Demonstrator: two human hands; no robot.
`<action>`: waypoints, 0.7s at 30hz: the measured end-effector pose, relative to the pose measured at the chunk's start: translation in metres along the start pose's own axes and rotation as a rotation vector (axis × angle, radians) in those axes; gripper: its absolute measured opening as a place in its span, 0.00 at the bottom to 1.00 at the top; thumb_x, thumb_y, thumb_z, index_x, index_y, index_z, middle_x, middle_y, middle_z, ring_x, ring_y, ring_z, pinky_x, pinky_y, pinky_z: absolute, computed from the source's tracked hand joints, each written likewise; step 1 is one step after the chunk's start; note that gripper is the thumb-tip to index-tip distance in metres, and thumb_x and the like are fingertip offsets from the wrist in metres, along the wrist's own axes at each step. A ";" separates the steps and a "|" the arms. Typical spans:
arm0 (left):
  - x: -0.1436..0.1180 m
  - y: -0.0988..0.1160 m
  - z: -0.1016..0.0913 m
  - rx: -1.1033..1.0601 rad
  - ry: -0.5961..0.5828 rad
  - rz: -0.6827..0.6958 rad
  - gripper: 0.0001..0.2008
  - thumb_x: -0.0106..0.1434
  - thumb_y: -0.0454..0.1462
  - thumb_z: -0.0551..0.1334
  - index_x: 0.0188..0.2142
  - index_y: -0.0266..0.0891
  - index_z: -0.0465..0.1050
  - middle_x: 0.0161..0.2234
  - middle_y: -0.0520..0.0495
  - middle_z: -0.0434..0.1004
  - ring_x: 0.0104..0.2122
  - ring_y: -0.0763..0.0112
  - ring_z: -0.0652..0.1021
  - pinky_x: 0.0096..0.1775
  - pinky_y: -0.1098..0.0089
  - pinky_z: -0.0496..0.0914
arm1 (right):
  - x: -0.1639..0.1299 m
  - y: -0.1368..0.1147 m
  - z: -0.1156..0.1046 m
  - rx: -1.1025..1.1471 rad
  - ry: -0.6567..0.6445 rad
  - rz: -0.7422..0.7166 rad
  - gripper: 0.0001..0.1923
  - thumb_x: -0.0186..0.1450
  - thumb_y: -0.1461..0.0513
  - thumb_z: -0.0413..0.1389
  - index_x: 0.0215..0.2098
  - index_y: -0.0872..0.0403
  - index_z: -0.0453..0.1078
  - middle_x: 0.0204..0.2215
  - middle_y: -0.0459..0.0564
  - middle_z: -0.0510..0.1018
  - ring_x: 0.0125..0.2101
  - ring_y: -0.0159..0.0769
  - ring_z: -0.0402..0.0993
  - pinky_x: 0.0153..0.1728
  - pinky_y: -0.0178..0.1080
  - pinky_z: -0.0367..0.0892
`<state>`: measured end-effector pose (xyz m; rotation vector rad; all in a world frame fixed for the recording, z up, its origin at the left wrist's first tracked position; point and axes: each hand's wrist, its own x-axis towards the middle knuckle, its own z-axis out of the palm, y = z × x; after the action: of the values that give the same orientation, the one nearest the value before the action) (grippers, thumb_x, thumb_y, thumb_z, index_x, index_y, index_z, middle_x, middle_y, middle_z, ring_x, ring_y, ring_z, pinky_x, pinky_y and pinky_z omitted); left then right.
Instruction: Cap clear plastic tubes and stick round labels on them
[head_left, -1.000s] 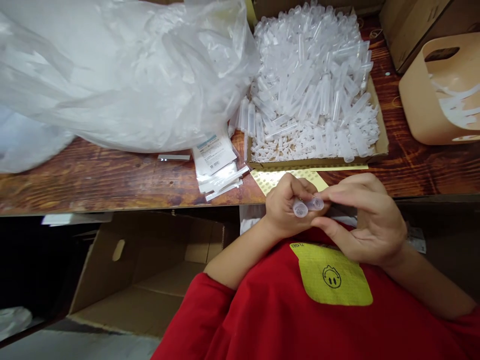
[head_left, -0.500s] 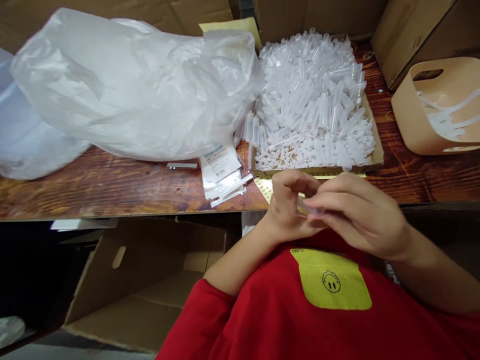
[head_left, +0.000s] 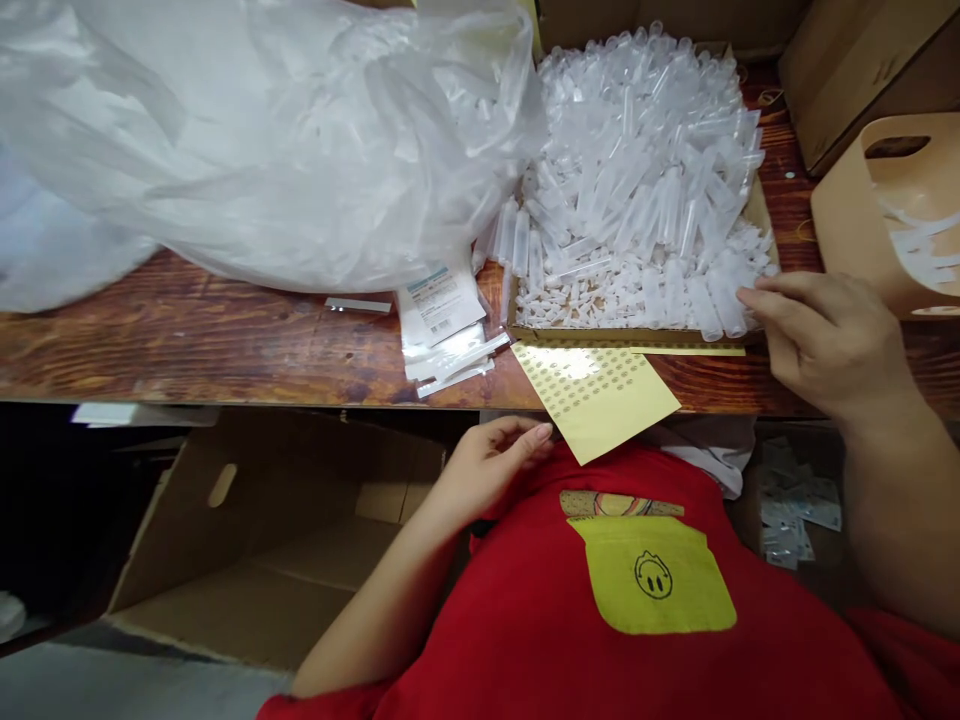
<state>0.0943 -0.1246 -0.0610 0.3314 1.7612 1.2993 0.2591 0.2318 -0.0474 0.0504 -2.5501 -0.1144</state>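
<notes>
My right hand [head_left: 832,345] reaches the front right corner of a shallow cardboard tray [head_left: 577,336]. Its fingertips are pinched at the end of a translucent plastic tube [head_left: 726,298] lying there. The tray is heaped with similar clear tubes [head_left: 630,140] and small white plastic pieces [head_left: 581,300]. My left hand [head_left: 499,460] hovers over my lap below the table edge, loosely curled, thumb apart from the fingers, with nothing visible in it. Right of it, a yellow sticker sheet [head_left: 600,400] with rows of small round labels overhangs the table edge.
A large white plastic bag [head_left: 300,150] covers the left of the wooden table [head_left: 225,340]. Small packets [head_left: 442,320] lie beside the tray. A beige basket [head_left: 847,220] holds white strips at right. Below stands an open cardboard box [head_left: 247,560].
My hands, which were together around a small translucent piece, have parted. My right hand moved right to the tray's corner; my left drew back left. The sticker sheet is uncovered.
</notes>
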 end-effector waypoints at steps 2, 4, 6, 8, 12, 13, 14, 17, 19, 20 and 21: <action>0.011 -0.012 0.017 -0.290 0.049 -0.120 0.27 0.51 0.56 0.76 0.37 0.36 0.81 0.33 0.42 0.86 0.32 0.65 0.84 0.36 0.69 0.79 | 0.002 -0.007 -0.008 -0.018 -0.074 0.003 0.30 0.71 0.70 0.51 0.68 0.43 0.63 0.56 0.56 0.79 0.48 0.54 0.81 0.41 0.53 0.75; 0.019 -0.017 0.034 -0.475 0.079 -0.165 0.27 0.45 0.52 0.80 0.35 0.35 0.80 0.31 0.44 0.85 0.29 0.69 0.83 0.36 0.71 0.80 | 0.008 -0.018 -0.018 -0.034 -0.131 0.047 0.36 0.70 0.70 0.51 0.72 0.40 0.55 0.61 0.58 0.74 0.52 0.61 0.78 0.43 0.60 0.75; 0.021 -0.018 0.045 -0.576 0.104 -0.166 0.25 0.41 0.48 0.82 0.32 0.35 0.79 0.31 0.46 0.85 0.28 0.70 0.83 0.34 0.72 0.80 | 0.017 -0.034 -0.026 -0.029 -0.125 0.076 0.36 0.70 0.69 0.54 0.73 0.40 0.54 0.63 0.60 0.71 0.54 0.63 0.76 0.46 0.62 0.74; 0.020 -0.017 0.051 -0.628 0.103 -0.163 0.24 0.42 0.46 0.82 0.30 0.35 0.78 0.32 0.45 0.85 0.29 0.68 0.84 0.35 0.70 0.81 | 0.026 -0.055 -0.027 0.024 -0.032 0.027 0.32 0.68 0.69 0.59 0.68 0.48 0.62 0.56 0.63 0.76 0.48 0.60 0.79 0.43 0.58 0.75; 0.012 -0.015 0.053 -0.653 0.051 -0.101 0.22 0.47 0.44 0.80 0.38 0.36 0.80 0.37 0.44 0.87 0.36 0.64 0.85 0.42 0.65 0.82 | 0.036 -0.097 -0.011 0.259 -0.069 -0.093 0.15 0.65 0.70 0.63 0.50 0.59 0.73 0.38 0.57 0.81 0.37 0.49 0.78 0.35 0.50 0.74; 0.010 -0.014 0.054 -0.645 0.047 -0.072 0.22 0.48 0.43 0.80 0.40 0.36 0.80 0.39 0.43 0.87 0.38 0.63 0.86 0.44 0.64 0.81 | 0.035 -0.105 -0.005 0.326 -0.111 -0.083 0.12 0.65 0.70 0.63 0.47 0.60 0.74 0.38 0.57 0.81 0.37 0.47 0.78 0.37 0.50 0.75; 0.009 -0.013 0.055 -0.626 0.037 -0.050 0.22 0.49 0.44 0.79 0.41 0.37 0.80 0.40 0.43 0.87 0.39 0.62 0.85 0.45 0.64 0.81 | 0.034 -0.112 0.000 0.390 -0.141 -0.056 0.10 0.66 0.70 0.62 0.46 0.61 0.74 0.38 0.57 0.80 0.39 0.47 0.78 0.40 0.50 0.75; 0.010 -0.009 0.062 -0.536 -0.037 -0.022 0.21 0.54 0.44 0.76 0.44 0.36 0.80 0.48 0.39 0.85 0.47 0.57 0.84 0.52 0.60 0.78 | 0.027 -0.122 0.010 0.548 -0.115 0.041 0.08 0.66 0.71 0.62 0.44 0.62 0.75 0.39 0.58 0.80 0.41 0.44 0.78 0.46 0.48 0.76; 0.015 -0.005 0.068 -0.489 -0.049 0.008 0.21 0.56 0.43 0.74 0.47 0.36 0.80 0.53 0.37 0.83 0.53 0.54 0.82 0.58 0.58 0.75 | 0.023 -0.125 0.012 0.600 -0.085 0.081 0.08 0.66 0.72 0.62 0.44 0.61 0.76 0.40 0.58 0.81 0.41 0.42 0.78 0.46 0.47 0.76; 0.017 -0.003 0.072 -0.475 -0.035 0.030 0.21 0.57 0.43 0.73 0.48 0.36 0.79 0.54 0.37 0.82 0.56 0.53 0.80 0.61 0.57 0.72 | 0.022 -0.125 0.013 0.615 -0.075 0.091 0.08 0.66 0.72 0.62 0.44 0.61 0.76 0.40 0.59 0.81 0.41 0.42 0.78 0.46 0.47 0.76; 0.020 -0.001 0.075 -0.467 -0.018 0.051 0.22 0.57 0.42 0.73 0.50 0.37 0.78 0.54 0.37 0.82 0.57 0.53 0.79 0.63 0.56 0.70 | 0.021 -0.125 0.013 0.626 -0.068 0.098 0.09 0.66 0.72 0.62 0.44 0.61 0.76 0.41 0.59 0.81 0.41 0.42 0.78 0.46 0.47 0.76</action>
<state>0.1415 -0.0651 -0.0749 0.1222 1.3868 1.6871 0.2355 0.1065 -0.0577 0.1636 -2.5497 0.7305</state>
